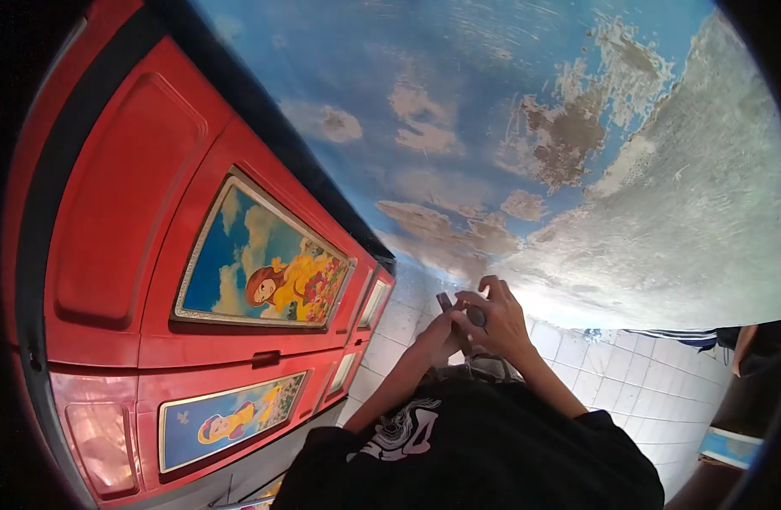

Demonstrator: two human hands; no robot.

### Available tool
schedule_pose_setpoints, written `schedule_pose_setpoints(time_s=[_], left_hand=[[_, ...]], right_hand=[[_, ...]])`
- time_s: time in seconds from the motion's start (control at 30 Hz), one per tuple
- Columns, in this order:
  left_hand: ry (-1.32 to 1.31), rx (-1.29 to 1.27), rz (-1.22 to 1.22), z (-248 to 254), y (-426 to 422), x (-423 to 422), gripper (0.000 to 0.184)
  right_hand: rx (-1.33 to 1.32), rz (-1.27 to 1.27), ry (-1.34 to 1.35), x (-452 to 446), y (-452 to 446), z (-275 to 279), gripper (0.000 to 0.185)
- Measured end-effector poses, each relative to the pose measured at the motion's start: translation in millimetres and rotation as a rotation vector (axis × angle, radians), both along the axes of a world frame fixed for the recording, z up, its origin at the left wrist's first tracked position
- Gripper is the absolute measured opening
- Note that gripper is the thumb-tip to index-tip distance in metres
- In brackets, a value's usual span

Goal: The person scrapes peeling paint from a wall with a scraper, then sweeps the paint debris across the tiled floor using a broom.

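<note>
Peeling blue wall with a bare gray patch, white tiled floor, red cabinet with cartoon panels at left. Left hand grips a narrow flat tool in front of the black shirt, near the wall. Right hand just beside it, fingers bent at a dark rounded piece; can't tell if gripped.

Forearms are angled inward ahead of the torso, the left hand curled, the right hand held close beside it, fingers bent.
</note>
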State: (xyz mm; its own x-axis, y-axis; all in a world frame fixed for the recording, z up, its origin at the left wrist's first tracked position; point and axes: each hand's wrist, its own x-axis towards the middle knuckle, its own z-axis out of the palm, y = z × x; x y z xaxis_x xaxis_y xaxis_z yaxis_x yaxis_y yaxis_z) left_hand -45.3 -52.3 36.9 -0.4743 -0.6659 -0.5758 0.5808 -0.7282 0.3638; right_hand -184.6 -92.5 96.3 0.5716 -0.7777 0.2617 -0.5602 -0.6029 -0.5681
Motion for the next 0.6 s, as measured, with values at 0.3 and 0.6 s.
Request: schedule_pose_setpoints(time_s=[0.3, 0.6], left_hand=[[-0.47, -0.561, 0.316, 18.3, -36.8, -51.6, 0.06], [-0.699, -0.774, 0.077, 12.4, -35.2, -54.4, 0.057]], right_hand=[[0.719, -0.289, -0.733, -17.4, 40.6, 6.7, 0.05], [0.865, -0.627, -0.988, -11.9, 38.1, -25.3, 0.026]])
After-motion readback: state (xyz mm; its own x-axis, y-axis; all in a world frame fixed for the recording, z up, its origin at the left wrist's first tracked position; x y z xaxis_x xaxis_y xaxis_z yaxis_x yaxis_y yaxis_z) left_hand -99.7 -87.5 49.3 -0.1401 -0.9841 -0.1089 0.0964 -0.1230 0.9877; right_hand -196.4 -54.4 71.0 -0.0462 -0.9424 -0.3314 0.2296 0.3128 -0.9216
